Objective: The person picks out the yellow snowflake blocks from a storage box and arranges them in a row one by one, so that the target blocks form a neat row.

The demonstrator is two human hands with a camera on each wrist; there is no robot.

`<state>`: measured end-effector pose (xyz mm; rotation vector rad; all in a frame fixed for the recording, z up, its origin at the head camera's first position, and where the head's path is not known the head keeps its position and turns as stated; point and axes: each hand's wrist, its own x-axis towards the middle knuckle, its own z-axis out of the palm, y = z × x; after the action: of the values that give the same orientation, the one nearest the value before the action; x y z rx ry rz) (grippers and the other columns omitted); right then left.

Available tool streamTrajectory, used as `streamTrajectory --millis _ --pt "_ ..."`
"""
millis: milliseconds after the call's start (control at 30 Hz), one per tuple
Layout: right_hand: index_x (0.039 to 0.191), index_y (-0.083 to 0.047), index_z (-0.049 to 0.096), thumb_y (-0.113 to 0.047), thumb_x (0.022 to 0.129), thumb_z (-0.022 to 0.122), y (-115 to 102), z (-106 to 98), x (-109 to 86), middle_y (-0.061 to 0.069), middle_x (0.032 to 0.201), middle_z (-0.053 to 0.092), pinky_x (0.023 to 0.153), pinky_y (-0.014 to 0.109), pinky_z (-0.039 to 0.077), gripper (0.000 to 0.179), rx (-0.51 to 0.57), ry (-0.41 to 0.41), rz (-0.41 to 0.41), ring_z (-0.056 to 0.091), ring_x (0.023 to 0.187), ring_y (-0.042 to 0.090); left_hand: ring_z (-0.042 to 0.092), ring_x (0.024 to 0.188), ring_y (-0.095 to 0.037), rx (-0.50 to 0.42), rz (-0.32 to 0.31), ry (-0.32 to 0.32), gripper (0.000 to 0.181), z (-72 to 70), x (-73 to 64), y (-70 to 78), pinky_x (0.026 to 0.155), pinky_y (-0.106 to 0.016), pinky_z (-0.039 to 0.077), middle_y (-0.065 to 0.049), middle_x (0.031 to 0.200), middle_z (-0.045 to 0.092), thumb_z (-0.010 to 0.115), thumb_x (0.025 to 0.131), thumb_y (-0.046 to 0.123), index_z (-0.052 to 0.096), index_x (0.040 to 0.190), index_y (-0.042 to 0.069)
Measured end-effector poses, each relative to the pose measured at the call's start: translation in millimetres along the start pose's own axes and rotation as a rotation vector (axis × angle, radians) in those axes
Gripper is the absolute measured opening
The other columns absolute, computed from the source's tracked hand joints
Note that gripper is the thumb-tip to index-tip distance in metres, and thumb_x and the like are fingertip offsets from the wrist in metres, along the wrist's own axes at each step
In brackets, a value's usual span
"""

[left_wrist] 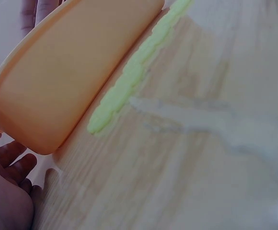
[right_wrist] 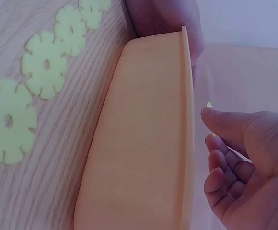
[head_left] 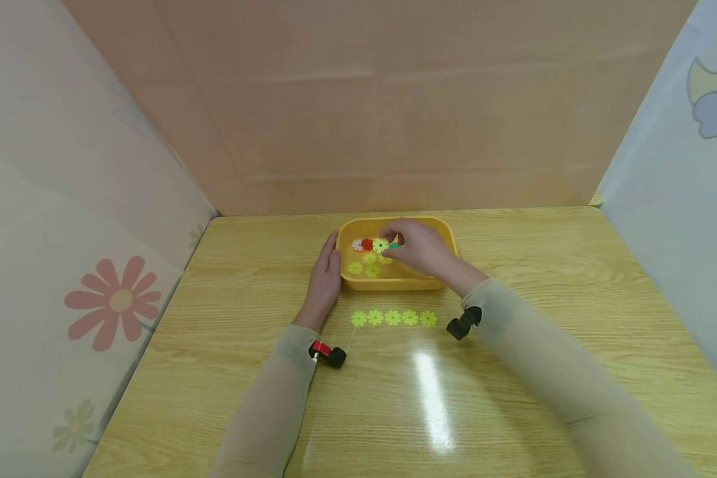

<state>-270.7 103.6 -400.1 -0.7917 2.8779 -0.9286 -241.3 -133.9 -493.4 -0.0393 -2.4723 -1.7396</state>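
Yellow-green discs (head_left: 392,317) are set out on the near part of the table (head_left: 514,392), five of them in a straight crosswise row, at six o'clock from the orange-yellow tray (head_left: 388,285). These five may be judged done; a sixth is being held, and at least four more of that colour appear to be left in the tray. In the right wrist view the discs are shown thin and flat, each pierced at the middle and cut by slits into rounded petals. The table is faced in pale wood grain, from which a glossy streak of light is reflected between five and six o'clock.

Farther on, the tray is smooth, seemingly moulded in plastic, with rounded corners and a thin lip. Against its nine o'clock end the left hand (head_left: 324,280) is laid with fingers extended. Over the tray from four o'clock the right hand (head_left: 423,245) is held, a single disc (head_left: 380,245) pinched between thumb and fingertips. Inside, loose discs (head_left: 372,270) are scattered towards eight o'clock; between nine and ten, a white piece (head_left: 358,245) and a red piece (head_left: 367,244) are placed side by side. A green piece (head_left: 395,245) is partly hidden by the right hand. At twelve o'clock, the table is backed by a creased brown sheet (head_left: 388,106).
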Motion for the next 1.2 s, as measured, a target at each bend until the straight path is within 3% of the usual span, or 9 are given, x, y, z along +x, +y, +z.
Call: streamTrajectory --millis 1200 --pt "0.123 -0.01 0.08 -0.017 0.095 0.09 20 -29 -80.2 0.006 0.111 0.075 0.075 0.042 0.05 0.031 -0.072 0.056 -0.041 0.062 0.096 0.026 0.023 0.167 -0.02 -0.003 -0.02 -0.002 0.061 2.2 0.6 0.9 0.135 -0.046 0.021 0.006 0.181 0.028 0.03 0.12 0.048 0.028 0.177 0.026"
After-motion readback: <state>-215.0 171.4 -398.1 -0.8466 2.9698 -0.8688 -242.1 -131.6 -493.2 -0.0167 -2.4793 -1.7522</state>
